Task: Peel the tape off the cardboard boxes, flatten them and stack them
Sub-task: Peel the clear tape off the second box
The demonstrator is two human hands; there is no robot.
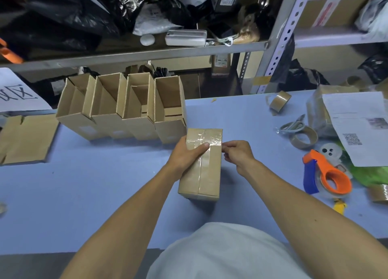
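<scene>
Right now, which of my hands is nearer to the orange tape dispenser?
Right. Your right hand pinches at the sealed box's right edge, on the orange tape dispenser's side. Your left hand grips the box's far side.

Even overhead light, soft shadows, glare on the tape (206, 139), wide-angle bending at edges.

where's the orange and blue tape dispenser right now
In the head view the tape dispenser lies on the blue table to the person's right, beyond the right hand, just below an empty tape roll core and beside the printed paper sheet.
</scene>
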